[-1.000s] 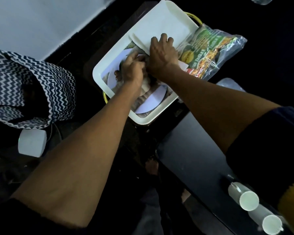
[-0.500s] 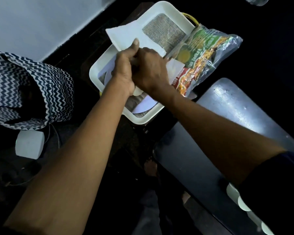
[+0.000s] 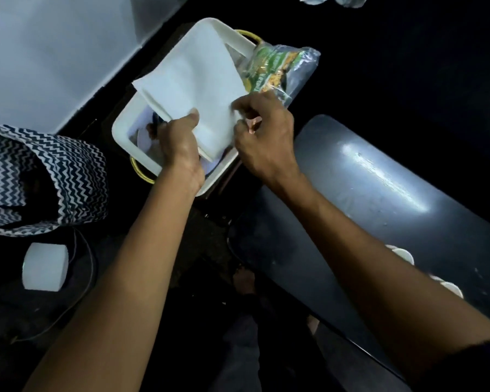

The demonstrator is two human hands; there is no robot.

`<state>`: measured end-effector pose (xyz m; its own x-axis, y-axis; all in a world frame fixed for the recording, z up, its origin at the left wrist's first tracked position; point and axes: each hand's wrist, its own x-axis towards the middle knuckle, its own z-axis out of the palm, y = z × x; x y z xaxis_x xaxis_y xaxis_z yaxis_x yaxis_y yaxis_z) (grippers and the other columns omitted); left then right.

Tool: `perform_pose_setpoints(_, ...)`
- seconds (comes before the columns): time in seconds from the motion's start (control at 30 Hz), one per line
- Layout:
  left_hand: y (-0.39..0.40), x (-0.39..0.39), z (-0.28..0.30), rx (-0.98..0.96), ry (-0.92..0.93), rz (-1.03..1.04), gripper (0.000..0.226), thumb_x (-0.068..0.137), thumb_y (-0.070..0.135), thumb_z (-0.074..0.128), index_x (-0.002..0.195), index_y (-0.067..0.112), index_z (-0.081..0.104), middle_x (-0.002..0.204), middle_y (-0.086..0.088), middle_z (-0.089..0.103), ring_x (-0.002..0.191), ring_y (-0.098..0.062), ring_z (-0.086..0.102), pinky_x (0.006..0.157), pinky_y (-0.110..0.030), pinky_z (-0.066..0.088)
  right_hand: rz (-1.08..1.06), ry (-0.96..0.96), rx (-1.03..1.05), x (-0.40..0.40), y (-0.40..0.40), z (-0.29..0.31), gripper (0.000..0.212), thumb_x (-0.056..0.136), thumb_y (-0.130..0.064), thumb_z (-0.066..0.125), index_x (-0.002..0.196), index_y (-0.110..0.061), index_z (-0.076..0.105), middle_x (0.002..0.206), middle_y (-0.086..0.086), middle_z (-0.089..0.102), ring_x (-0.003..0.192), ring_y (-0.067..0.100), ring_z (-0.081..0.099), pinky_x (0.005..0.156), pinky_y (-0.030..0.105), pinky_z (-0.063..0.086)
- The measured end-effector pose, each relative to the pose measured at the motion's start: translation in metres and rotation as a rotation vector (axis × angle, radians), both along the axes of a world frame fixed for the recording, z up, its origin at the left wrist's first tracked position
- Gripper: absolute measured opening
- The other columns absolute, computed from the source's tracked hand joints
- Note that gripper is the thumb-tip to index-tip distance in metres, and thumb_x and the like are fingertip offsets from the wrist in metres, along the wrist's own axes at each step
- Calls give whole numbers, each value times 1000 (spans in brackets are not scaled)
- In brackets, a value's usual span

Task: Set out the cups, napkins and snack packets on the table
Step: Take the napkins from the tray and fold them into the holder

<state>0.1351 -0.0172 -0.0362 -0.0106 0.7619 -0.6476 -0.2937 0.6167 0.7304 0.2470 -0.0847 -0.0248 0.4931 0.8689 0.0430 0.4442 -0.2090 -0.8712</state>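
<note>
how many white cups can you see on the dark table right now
2, at least in part. One white cup shows above the right forearm on the dark table; another white cup sits nearer the table's right end. The arm may hide more.

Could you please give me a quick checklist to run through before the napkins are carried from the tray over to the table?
1. Left hand grips the napkins: ok.
2. Right hand pinches their other edge: ok.
3. Napkins lifted clear of the white tray: cannot tell; the lower corner looks inside the rim.
4. Bare space on the table: ok.
5. Cups at the table's near edge, away from that space: ok.
6. Snack packet free of the napkins: cannot tell.
</note>
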Motion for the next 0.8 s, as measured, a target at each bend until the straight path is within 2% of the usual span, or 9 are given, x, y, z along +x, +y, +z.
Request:
perform_pose_setpoints(0.1, -42, 31, 12, 49, -30, -100, 33, 93, 5, 57, 125, 3, 65, 122, -20, 71, 109, -42, 69, 96, -57, 55, -137, 101, -70, 37, -33, 7, 44, 67, -20, 61, 109, -14, 67, 104, -3, 57, 98, 21, 58, 86, 45, 52)
perform_pose_setpoints(0.2, -86, 61, 15, -17, -135, -229, 40, 91, 5, 54, 130, 0, 62, 124, -22, 69, 113, -43, 67, 101, -56, 53, -203, 285, -139, 76, -76, 10, 62, 61, -25, 60, 122, -19, 57, 118, -1, 60, 110, 17, 57, 92, 46, 53)
perform_pose_setpoints(0.3, -129, 94, 18, -55, -168, -364, 33, 91, 3, 51, 120, 3, 66, 119, -19, 72, 107, -39, 69, 100, -54, 53, -275, 507, -156, 121, -127, 13, 76, 59, -21, 60, 134, -17, 50, 125, 2, 61, 114, 21, 60, 94, 46, 55)
perform_pose_setpoints(0.37, -158, 119, 17, -79, -137, -470, 32, 92, 4, 52, 120, 4, 67, 120, -19, 72, 109, -39, 69, 100, -52, 54, -355, 622, -145, 151, -167, 11, 71, 58, -16, 62, 128, -13, 57, 119, 3, 67, 107, 21, 65, 87, 39, 57)
perform_pose_setpoints(0.43, -187, 145, 14, -61, -80, -570, 30, 91, 3, 56, 118, 4, 68, 117, -17, 73, 105, -36, 72, 93, -47, 58, -419, 686, -145, 177, -210, 7, 55, 59, -8, 64, 113, -8, 65, 100, 4, 72, 88, 18, 70, 73, 30, 57)
perform_pose_setpoints(0.5, -214, 169, 9, -32, 6, -660, 27, 89, 2, 61, 115, 1, 69, 112, -16, 76, 100, -32, 74, 81, -41, 62, -455, 671, -171, 197, -252, 0, 35, 67, 6, 67, 100, -7, 67, 87, 3, 72, 73, 11, 68, 64, 23, 53)
perform_pose_setpoints(0.6, -260, 209, -3, 30, 155, -816, 18, 89, 6, 66, 107, 3, 71, 100, -9, 79, 90, -23, 77, 68, -30, 60, -558, 560, -246, 226, -320, -11, 28, 73, 11, 69, 84, -15, 64, 81, -1, 71, 68, 7, 65, 62, 21, 49)
perform_pose_setpoints(0.7, -308, 245, -15, 99, 316, -951, 9, 87, 13, 72, 95, 12, 72, 91, -1, 78, 85, -18, 76, 69, -35, 62, -614, 511, -306, 252, -377, -15, 21, 74, -9, 80, 87, -16, 65, 86, -2, 74, 76, 11, 69, 64, 25, 52)
perform_pose_setpoints(0.8, -358, 279, -25, 121, 374, -1037, 22, 75, 15, 84, 94, 16, 72, 88, 1, 79, 81, -20, 77, 65, -37, 63, -681, 428, -401, 271, -424, -16, 42, 65, -38, 88, 94, -19, 64, 88, -5, 73, 81, 13, 71, 68, 32, 58)
